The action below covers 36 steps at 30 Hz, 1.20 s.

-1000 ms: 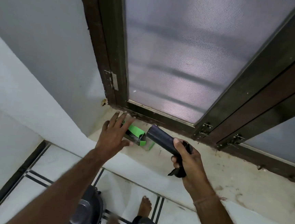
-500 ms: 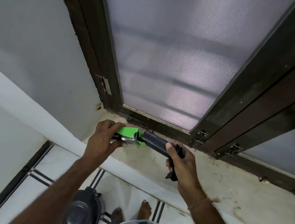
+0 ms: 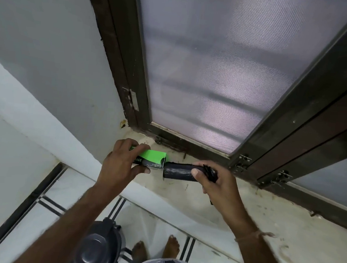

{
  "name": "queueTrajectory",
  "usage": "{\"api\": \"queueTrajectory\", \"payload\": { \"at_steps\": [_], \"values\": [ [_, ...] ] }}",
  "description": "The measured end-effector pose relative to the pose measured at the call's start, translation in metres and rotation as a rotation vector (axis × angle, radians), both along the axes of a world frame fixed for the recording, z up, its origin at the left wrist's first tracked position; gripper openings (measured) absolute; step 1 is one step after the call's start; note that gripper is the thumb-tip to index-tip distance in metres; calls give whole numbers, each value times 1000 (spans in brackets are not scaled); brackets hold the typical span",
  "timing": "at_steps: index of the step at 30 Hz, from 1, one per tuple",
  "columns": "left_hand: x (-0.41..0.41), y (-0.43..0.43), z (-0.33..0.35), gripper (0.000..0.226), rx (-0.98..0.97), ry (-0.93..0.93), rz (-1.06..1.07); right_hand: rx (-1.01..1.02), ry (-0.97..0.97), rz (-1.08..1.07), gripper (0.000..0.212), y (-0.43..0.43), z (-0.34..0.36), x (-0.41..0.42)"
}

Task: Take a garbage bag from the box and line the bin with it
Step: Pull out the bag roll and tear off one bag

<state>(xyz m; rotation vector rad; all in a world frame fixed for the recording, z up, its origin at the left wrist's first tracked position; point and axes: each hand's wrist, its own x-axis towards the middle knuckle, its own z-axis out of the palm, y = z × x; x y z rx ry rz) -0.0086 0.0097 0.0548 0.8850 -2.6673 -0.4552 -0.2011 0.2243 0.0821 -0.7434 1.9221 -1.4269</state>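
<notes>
Garbage bag roll (image 3: 178,171), black, level over the sill (image 3: 266,213), left end at the open mouth of the box (image 3: 151,159). Left to right: left grip (image 3: 121,164) curled round the green-and-black box, torn flap (image 3: 163,175) hanging at its mouth; right grip (image 3: 220,188) wrapped round the roll's right end; dark window frame (image 3: 208,157) close behind. Against 1 s ago: left grip no longer flat, roll less tilted. Lidded bin (image 3: 97,248) on the floor (image 3: 34,224) below, beside 2 bare feet (image 3: 170,249). Box contents hidden.
</notes>
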Motion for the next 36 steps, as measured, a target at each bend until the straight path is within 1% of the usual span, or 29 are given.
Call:
{"api": "queueTrajectory", "payload": {
  "at_steps": [3, 6, 9, 14, 19, 23, 26, 28, 30, 31, 34, 36],
  "values": [
    [2, 1, 0, 58, -27, -12, 20, 34, 45, 20, 12, -2, -4, -2],
    [4, 1, 0, 58, -25, -20, 57, 48, 49, 37, 10, -3, -7, 0],
    [6, 1, -2, 58, -13, -28, 33, 52, 41, 13, 10, -6, -5, 2],
    [11, 2, -3, 59, 48, -25, -15, 2, -66, -56, 10, -8, 0, 2],
    [14, 9, -3, 60, 171, 39, -45, 0, -186, -75, 11, -11, -2, 7],
    [11, 16, -5, 58, 242, 68, -103, -8, -242, -21, 11, -19, -4, 11],
    [8, 21, -4, 56, 342, 114, -87, -33, -303, 18, 16, -26, -1, 15],
    [10, 20, -5, 55, 415, 164, -61, -75, -335, -24, 20, -30, -1, 17],
    [14, 19, -8, 55, 457, 198, -39, -109, -300, -95, 19, -30, -5, 18],
    [15, 19, -9, 56, 474, 214, -29, -113, -280, -98, 17, -30, -9, 19],
    [12, 25, -9, 60, 528, 263, 1, -98, -287, 8, 21, -28, -13, 28],
    [10, 26, -9, 60, 549, 278, 10, -122, -288, 14, 26, -27, -10, 28]
  ]
}}
